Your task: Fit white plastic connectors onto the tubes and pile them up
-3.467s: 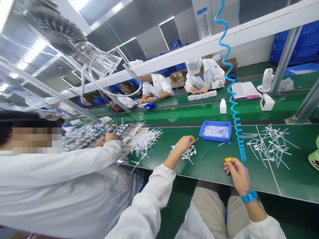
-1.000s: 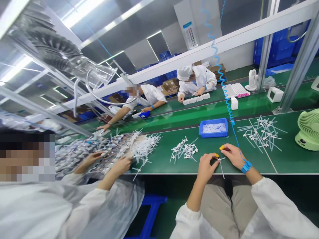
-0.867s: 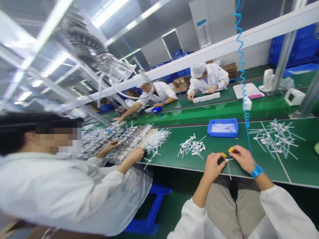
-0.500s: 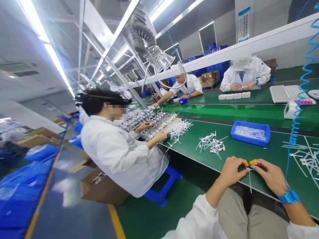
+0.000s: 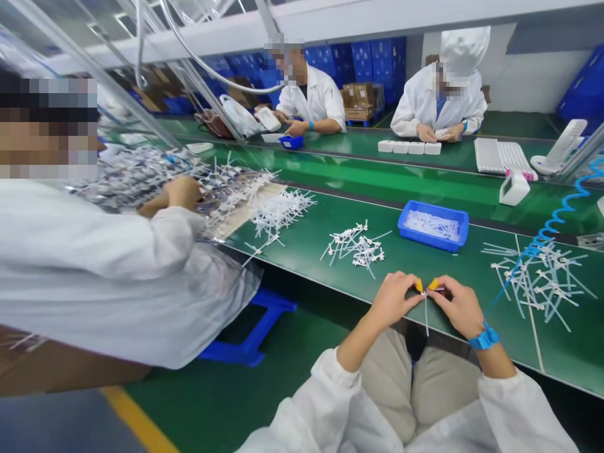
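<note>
a small white piece (image 5: 426, 314) with a thin tail hanging down is held between two bare hands, close to the front edge of a green table (image 5: 401, 267). it is pinched between thumb and finger by the left hand (image 5: 394, 299), and its other side is gripped the same way by the right hand (image 5: 462, 308), so that the fingertips of both hands nearly meet; the exact contact at the small head of the piece is partly hidden by the fingers. a yellow cap (image 5: 419, 285) is worn on one finger of each hand. a blue strap (image 5: 485, 337) is fastened around the right wrist, and a coiled blue cord (image 5: 542, 238) is stretched up from it to the right. beyond the hands, a blue tray (image 5: 427, 240) is filled with loose white strips (image 5: 431, 221). a loose pile of similar white pieces (image 5: 365, 253) is spread to the left of the tray, and another scattered pile (image 5: 547, 277) is laid out to the right, crossed by the cord. farther left, a denser white heap (image 5: 283, 211) is gathered near a co-worker in a white coat (image 5: 94, 220), seated by a blue stool (image 5: 245, 333). across a green belt, two more people in white coats are seen, and a row of white boxes (image 5: 408, 147) is set before the one on the right.
</note>
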`<state>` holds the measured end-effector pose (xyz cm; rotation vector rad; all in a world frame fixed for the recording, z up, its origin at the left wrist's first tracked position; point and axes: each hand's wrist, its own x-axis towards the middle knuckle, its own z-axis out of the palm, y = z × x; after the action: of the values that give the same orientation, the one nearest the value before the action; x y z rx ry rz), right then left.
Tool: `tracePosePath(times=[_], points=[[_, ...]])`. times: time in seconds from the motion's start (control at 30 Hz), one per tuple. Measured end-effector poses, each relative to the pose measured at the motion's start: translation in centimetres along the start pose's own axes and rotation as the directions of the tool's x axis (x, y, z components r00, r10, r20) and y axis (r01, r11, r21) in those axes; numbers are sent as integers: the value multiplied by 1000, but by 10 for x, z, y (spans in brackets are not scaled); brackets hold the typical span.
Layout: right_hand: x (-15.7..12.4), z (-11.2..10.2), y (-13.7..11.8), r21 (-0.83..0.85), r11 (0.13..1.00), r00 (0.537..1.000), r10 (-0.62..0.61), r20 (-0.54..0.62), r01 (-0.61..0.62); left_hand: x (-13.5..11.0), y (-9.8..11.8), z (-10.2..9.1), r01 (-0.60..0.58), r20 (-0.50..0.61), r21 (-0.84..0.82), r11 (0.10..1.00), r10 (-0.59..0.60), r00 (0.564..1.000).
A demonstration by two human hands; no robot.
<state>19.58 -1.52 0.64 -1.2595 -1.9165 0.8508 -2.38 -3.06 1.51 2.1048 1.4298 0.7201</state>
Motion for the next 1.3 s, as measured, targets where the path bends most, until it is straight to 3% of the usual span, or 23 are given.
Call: tracePosePath(times=[0.53,0.7,1.1,1.3], points=[[-1,-4,-13,2,1000,998,18,60,-18,3,-3,3,-6,-31,-70,998,3,1000],[0,-8,-15,-65,998,997,14,76,-9,3,-3,3,-23,-20,-73,997,21,1000],[16,-14,-36,-348,914,947,-98,307,208,4,-4,6,-53,-36,-113,992,49,998],[17,-27,-39,-233,957,934,-83,346,171,6,0,3,-39,-40,-73,997,36,999]])
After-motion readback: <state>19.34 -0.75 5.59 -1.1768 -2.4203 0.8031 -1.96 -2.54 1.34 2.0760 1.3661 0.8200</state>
